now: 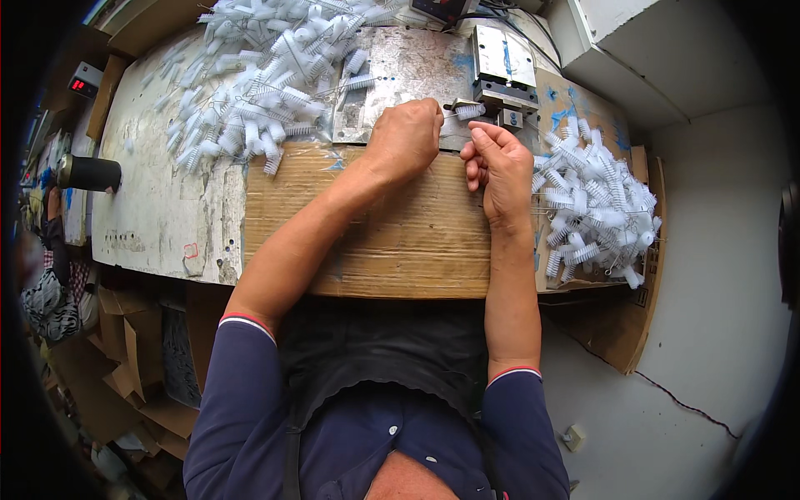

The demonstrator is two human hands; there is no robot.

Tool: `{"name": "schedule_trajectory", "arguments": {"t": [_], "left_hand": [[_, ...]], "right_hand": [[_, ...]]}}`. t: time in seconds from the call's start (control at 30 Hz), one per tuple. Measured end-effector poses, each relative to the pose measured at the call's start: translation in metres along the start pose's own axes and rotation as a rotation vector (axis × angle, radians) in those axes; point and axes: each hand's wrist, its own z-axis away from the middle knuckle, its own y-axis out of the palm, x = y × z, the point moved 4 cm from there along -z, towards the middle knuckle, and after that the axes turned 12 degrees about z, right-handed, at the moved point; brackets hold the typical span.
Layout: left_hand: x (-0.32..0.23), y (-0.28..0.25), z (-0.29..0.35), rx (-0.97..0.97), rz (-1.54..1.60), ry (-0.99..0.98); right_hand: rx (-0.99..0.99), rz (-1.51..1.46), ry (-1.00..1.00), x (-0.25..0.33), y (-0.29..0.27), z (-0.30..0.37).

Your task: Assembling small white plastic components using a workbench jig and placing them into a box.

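Observation:
A small brush (pixel 471 111) with white bristles lies in front of the metal press fixture (pixel 505 75). Its thin wire stem runs left to my left hand (pixel 407 137), which is closed with the fingertips pinching the wire. Just below and right of the brush is my right hand (pixel 500 162). Its thumb and forefinger come together near the bristles, and the other fingers curl loosely. Whatever may be between those fingertips is too small to make out. Under the fixture and the left hand lies a worn metal plate (pixel 400 62).
A large heap of white brushes (pixel 267 83) covers the table's far left. Another brush pile (pixel 596 200) sits at the right, inside a cardboard edge (pixel 654 275). Brown cardboard (pixel 367 233) covers the front. A dark cylinder (pixel 90 173) stands at the left edge. Another person (pixel 54 275) is far left.

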Motion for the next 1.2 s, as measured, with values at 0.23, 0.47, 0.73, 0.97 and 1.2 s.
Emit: {"name": "schedule_trajectory", "arguments": {"t": [0.23,0.47,0.73,0.97,1.2], "left_hand": [[0.010,-0.008,-0.008,0.010,0.004,0.066],[0.009,-0.008,-0.009,0.034,0.053,0.086],[0.011,-0.029,0.004,-0.269,0.044,0.240],[0.026,-0.029,0.010,-0.296,0.178,0.256],[0.030,-0.031,0.009,-0.312,0.248,0.257]], "right_hand": [[0.022,0.000,-0.003,0.001,0.004,0.003],[0.013,0.076,-0.010,0.003,0.004,0.005],[0.015,0.090,-0.026,0.004,0.005,0.004],[0.024,0.096,-0.034,0.002,0.006,0.006],[0.029,0.106,-0.050,0.002,0.006,0.006]]}}
